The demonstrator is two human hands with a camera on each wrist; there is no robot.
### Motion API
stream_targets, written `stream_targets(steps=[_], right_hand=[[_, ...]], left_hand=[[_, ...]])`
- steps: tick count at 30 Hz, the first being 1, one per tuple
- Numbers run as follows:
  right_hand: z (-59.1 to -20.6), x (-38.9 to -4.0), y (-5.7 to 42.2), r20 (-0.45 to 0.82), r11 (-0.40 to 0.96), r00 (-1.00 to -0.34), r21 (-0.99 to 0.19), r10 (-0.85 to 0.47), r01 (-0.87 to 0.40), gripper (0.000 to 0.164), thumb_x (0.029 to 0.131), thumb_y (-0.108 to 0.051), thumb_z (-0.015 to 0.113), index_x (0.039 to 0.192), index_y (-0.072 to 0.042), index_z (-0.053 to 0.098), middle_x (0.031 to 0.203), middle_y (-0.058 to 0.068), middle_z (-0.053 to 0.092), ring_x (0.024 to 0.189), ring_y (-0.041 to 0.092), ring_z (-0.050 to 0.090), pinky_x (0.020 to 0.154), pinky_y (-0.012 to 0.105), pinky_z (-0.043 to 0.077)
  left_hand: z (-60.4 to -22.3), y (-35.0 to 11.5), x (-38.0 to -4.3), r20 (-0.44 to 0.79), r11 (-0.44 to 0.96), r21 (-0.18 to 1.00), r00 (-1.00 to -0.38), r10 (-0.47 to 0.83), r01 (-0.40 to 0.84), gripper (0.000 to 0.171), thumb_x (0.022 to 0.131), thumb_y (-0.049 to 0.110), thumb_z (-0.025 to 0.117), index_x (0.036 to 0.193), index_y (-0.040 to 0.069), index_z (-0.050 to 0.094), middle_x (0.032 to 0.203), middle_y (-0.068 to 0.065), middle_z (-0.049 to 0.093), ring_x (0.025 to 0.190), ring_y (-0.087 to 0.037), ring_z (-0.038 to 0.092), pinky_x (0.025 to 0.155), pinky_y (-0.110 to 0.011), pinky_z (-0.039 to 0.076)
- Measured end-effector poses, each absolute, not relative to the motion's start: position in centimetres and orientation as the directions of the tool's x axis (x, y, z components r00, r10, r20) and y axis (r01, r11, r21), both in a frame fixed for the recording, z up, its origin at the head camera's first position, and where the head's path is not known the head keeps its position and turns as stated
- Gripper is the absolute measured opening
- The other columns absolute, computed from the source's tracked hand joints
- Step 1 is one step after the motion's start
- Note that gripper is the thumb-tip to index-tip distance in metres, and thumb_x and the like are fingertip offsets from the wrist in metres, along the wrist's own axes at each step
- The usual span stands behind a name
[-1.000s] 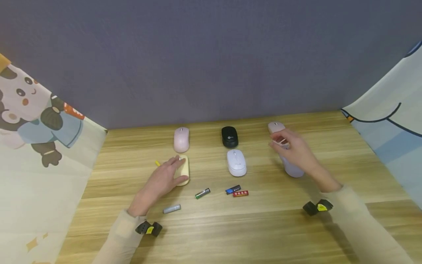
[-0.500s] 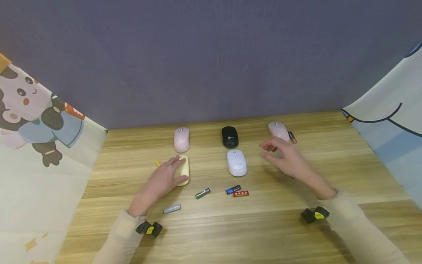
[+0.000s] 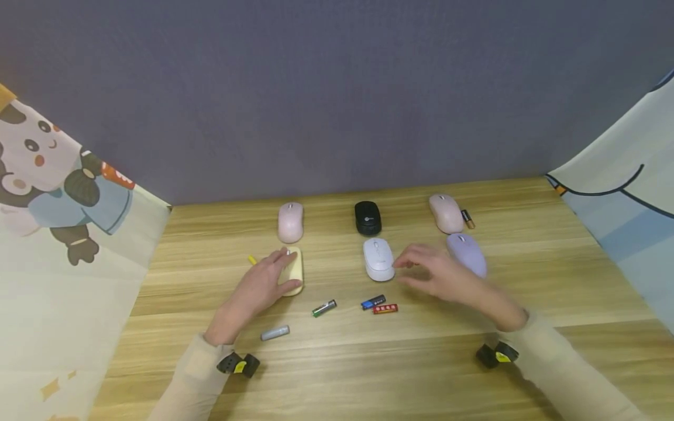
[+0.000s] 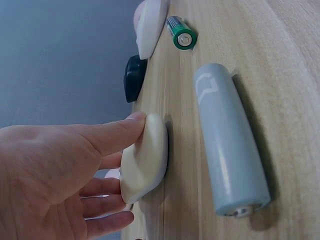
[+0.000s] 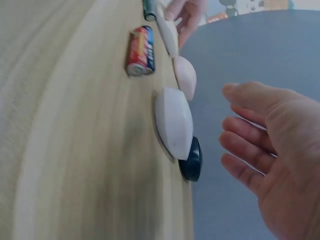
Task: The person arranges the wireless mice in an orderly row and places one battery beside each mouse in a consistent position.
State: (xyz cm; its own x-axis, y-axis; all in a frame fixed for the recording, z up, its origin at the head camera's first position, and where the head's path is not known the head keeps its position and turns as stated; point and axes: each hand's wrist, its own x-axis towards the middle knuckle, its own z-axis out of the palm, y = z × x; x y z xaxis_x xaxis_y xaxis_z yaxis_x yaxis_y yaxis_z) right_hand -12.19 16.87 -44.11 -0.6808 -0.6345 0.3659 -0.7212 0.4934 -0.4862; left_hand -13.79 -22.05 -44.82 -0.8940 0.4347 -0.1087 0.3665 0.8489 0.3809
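Observation:
My left hand (image 3: 255, 286) holds a pale yellow computer mouse (image 3: 296, 266) on the table, thumb on its near side and fingers across it. In the left wrist view the thumb meets the edge of that mouse (image 4: 144, 165) and the fingertips lie along the other side. My right hand (image 3: 444, 278) holds nothing; its fingers are relaxed, with the tips close to the right side of a white mouse (image 3: 378, 257). Right behind it lies a purple mouse (image 3: 466, 253). In the right wrist view a gap shows between the hand (image 5: 275, 145) and the white mouse (image 5: 173, 122).
A pink mouse (image 3: 291, 222), a black mouse (image 3: 367, 218) and another pink mouse (image 3: 446, 213) line the back, the last beside a battery (image 3: 467, 219). Blue (image 3: 372, 302), red (image 3: 385, 309), green (image 3: 323, 308) and grey batteries (image 3: 275, 333) lie nearer. A yellow stick-like end (image 3: 252, 259) shows behind my left hand.
My right hand has moved left and nearer from the purple mouse to beside the white one, uncovering the purple mouse and the battery behind it. My left hand has stayed put.

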Motion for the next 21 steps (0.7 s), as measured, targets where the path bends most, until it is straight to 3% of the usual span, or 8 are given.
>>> stream_targets(steps=[8,15,21], right_hand=[[-44.8,-11.1,15.7,0.253,0.471,-0.632,-0.482,-0.733,-0.739,0.025,0.086,-0.010,0.083,0.108,-0.011,0.071,0.107,-0.002,0.072,0.100,0.013,0.068,0.088,0.033,0.062],[-45.4,-10.5,14.8,0.215,0.449,-0.605,-0.494,-0.766,-0.744,0.017,0.089,-0.015,0.081,0.104,-0.016,0.072,0.101,-0.010,0.067,0.092,0.004,0.063,0.081,0.024,0.059],[-45.8,-9.9,14.3,0.171,0.436,-0.592,-0.523,-0.787,-0.732,0.013,0.090,-0.016,0.080,0.101,-0.018,0.073,0.093,-0.009,0.065,0.080,0.006,0.059,0.071,0.017,0.054]], left_hand=[[-44.7,-22.1,-13.7,-0.115,0.850,0.388,-0.896,0.429,0.357,0.072,0.095,0.037,0.074,0.151,0.000,0.048,0.159,-0.029,0.038,0.144,-0.048,0.042,0.118,-0.061,0.037],[-44.8,-22.2,-13.7,-0.111,0.848,0.388,-0.896,0.431,0.360,0.072,0.095,0.036,0.074,0.151,0.000,0.047,0.158,-0.029,0.038,0.143,-0.048,0.043,0.117,-0.061,0.037],[-44.8,-22.1,-13.7,-0.111,0.848,0.391,-0.896,0.430,0.359,0.072,0.095,0.037,0.074,0.151,0.000,0.047,0.159,-0.029,0.038,0.143,-0.048,0.042,0.118,-0.061,0.037]])
